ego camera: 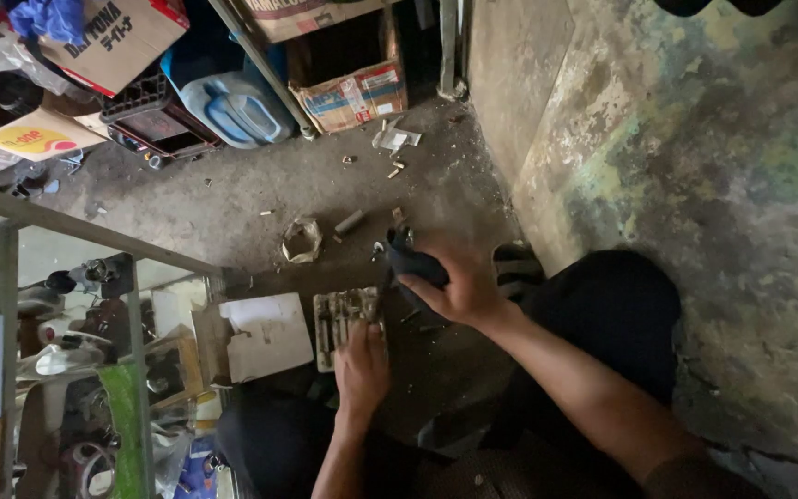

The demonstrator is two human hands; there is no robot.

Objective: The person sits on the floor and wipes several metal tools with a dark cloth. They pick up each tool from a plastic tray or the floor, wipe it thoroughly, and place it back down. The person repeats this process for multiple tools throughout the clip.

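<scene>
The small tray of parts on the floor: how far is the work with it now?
Done: cannot tell. In hand: the right hand grips a dark part above the floor, while the left hand reaches into the tray. Left: pieces remaining in the tray.

A dusty grey concrete floor (233, 199), littered with small scraps, runs up to a stained, peeling plaster wall (695, 148) mottled green and ochre on the right. Worn cardboard boxes (348, 92) and a pale blue plastic jerrycan (237, 111) crowd the far end. A grey metal shelf frame (66, 231) stands at left. Light is dim.
</scene>
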